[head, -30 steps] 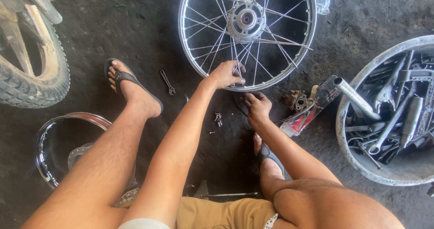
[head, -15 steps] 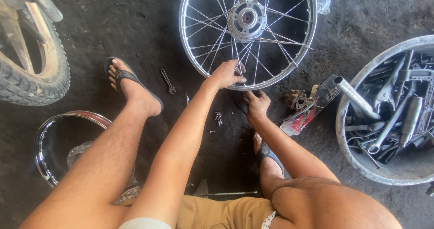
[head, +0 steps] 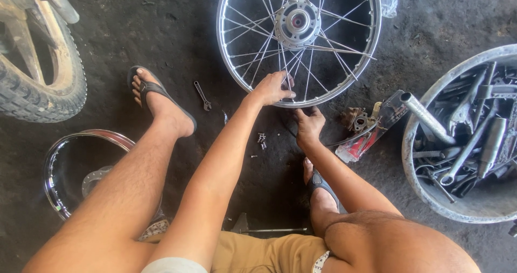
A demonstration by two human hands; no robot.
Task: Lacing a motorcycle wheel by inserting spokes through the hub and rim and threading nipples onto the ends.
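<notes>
1. Both hands on wheel (head: 299, 41), flat on floor (head: 161, 30) betw. my feet.
2. L hand (head: 271, 88) pinches spokes at rim; R hand (head: 308, 123) curled under rim edge.
3. Looks like spoke work; next needs nipples (head: 262, 139), wrench (head: 202, 95).

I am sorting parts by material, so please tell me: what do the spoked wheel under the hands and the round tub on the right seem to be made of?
The spoked wheel, touched at its near rim by the left hand and right hand, looks like bright polished or plated metal: rim and spokes give sharp reflections. The tub looks like dull grey metal, though its matte, dusty rim leaves that open.
</notes>
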